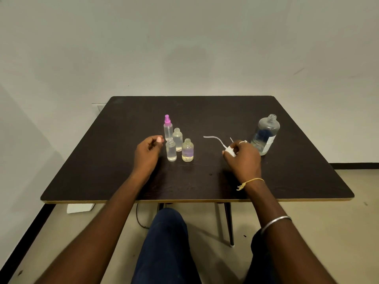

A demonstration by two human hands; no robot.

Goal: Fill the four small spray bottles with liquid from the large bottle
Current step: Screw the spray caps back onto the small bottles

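Presently: four small bottles (177,143) hold liquid, clustered mid-desk (123,177) | pink-capped bottle (168,128) closed; three uncapped | large bottle (265,134) open, far right | right hand (242,156) grip holds white pump (229,151) | left hand (146,152) loosely curled, holding nothing visible | capping remains.

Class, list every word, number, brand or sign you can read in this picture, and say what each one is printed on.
No text can be read anywhere.
large bottle: it carries a white label turned edge-on, with any print too small and blurred to read.
small bottle with purple band: a faint mark near its base, illegible.
The other small bottles show no labels.
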